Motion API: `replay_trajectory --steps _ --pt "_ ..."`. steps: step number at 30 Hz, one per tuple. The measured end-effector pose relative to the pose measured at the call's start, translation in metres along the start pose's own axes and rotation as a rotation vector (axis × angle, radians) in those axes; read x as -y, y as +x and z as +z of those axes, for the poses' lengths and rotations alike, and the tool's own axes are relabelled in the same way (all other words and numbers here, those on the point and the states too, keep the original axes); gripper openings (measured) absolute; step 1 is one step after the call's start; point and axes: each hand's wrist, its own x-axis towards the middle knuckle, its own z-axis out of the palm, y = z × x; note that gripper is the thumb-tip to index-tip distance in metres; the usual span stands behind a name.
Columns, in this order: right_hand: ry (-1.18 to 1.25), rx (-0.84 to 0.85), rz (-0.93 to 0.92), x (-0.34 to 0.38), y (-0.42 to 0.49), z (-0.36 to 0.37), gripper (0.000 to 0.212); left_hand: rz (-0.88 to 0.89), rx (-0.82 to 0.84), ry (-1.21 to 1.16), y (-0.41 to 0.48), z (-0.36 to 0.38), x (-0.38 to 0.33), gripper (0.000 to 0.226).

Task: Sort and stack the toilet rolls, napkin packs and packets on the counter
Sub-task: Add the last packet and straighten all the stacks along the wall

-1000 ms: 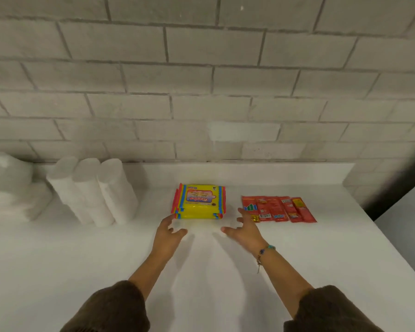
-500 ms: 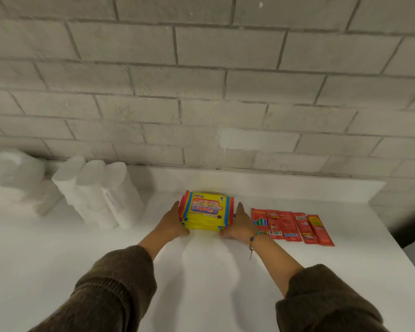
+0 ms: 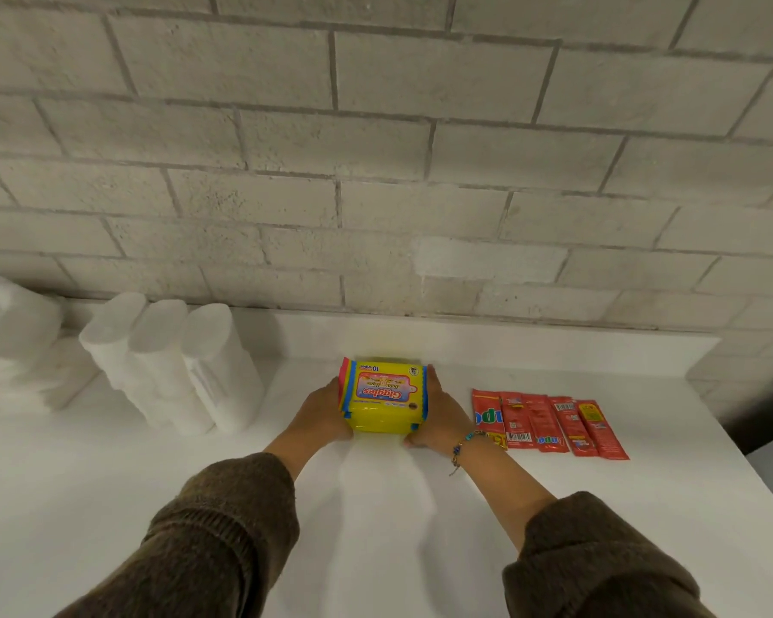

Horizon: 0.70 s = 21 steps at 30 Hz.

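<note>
Wipes stack [image 3: 382,396], pressed between left hand [image 3: 326,414], right hand [image 3: 440,417]

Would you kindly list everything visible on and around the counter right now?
Wipes pack stack: one stack, yellow with red and blue edges, counter centre.
Sachets: about five, red, flat row right of the stack.
Toilet roll columns: three, white, upright, left.
White packs: count unclear, far left.
Counter: white.
Wall: grey brick, behind.
Bracelet: one, beaded, right wrist.
Left hand, right hand: pressed against stack's sides.
</note>
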Motion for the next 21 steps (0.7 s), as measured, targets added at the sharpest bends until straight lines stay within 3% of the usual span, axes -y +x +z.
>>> replay_trajectory --steps 3,7,10,14,21 --pt "0.018 -0.053 -0.018 0.002 0.003 0.005 0.109 0.017 -0.024 -0.028 0.002 0.001 0.003 0.063" --pt "0.049 -0.116 -0.023 0.005 0.004 0.008 0.07 0.038 -0.07 -0.06 0.004 0.002 0.009 0.05" --pt "0.045 -0.143 -0.011 0.006 0.004 0.012 0.056 0.052 -0.101 -0.086 0.005 0.004 0.013 0.046" --pt "0.053 -0.164 -0.011 0.007 0.003 0.013 0.058 0.056 -0.129 -0.098 0.005 0.01 0.014 0.044" --pt "0.142 -0.108 -0.006 -0.001 0.001 0.006 0.08 0.038 -0.128 -0.035 0.005 0.014 0.013 0.048"
